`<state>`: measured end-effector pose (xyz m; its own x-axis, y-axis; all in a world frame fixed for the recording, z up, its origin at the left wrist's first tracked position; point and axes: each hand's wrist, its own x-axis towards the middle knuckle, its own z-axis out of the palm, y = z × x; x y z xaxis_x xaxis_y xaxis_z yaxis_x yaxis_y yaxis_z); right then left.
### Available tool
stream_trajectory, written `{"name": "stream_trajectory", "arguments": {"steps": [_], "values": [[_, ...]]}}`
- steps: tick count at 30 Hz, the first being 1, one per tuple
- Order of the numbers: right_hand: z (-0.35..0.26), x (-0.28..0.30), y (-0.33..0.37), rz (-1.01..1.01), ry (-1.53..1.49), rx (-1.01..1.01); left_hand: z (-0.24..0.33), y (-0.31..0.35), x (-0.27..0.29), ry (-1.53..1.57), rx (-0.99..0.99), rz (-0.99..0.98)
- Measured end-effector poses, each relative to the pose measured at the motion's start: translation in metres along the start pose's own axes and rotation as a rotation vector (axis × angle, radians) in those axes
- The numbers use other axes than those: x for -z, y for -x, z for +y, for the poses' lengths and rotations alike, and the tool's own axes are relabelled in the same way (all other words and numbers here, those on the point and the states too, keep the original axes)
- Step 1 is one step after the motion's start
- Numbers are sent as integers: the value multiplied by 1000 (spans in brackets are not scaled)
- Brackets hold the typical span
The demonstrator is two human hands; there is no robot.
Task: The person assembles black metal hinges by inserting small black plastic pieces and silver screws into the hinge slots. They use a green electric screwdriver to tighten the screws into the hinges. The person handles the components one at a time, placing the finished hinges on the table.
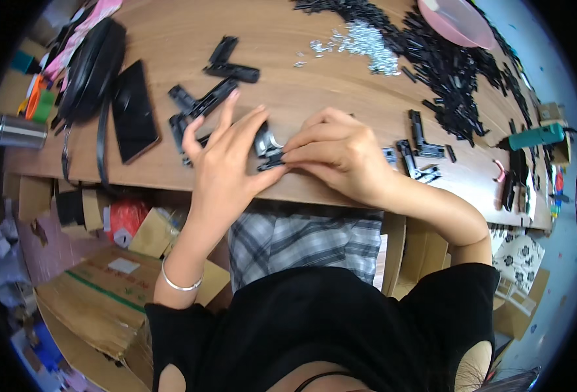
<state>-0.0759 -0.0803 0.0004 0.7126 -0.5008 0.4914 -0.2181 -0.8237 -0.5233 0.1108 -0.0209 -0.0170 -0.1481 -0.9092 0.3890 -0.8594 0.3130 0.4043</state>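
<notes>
Near the table's front edge, an L-shaped part of black plastic and silver metal (267, 142) is between my two hands. My left hand (226, 153) holds it between thumb and index finger, its other fingers spread out. The fingers of my right hand (344, 153) are pinched together at the part's right side; what lies between their tips is hidden. Beyond my left hand are several black L-shaped plastic parts (214, 98). More parts of this shape (419, 135), some with silver metal on them, lie to the right of my right hand.
A heap of black plastic pieces (442, 78) and a pile of small silver metal pieces (370, 46) lie at the back right, by a pink bowl (458, 23). A green power screwdriver (535, 136) is far right. At left are a phone (133, 111), a black case (92, 68) and a steel cup (19, 131).
</notes>
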Motion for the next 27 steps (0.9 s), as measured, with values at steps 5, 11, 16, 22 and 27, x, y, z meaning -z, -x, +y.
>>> {"name": "stream_trajectory", "arguments": {"steps": [5,11,16,22,27], "values": [[8,-2,8,21,-3,90,2,-2,-3,-4,-27,-10],[6,8,9,-146,97,170,6,-3,-1,-6,-40,-31],[-4,21,20,-268,353,207,5,-5,-5,-15,-81,-13],[77,90,7,234,226,-543,15,-3,-9,-19,-58,23],[177,179,36,239,955,-826,-10,-23,8,-122,25,61]]}}
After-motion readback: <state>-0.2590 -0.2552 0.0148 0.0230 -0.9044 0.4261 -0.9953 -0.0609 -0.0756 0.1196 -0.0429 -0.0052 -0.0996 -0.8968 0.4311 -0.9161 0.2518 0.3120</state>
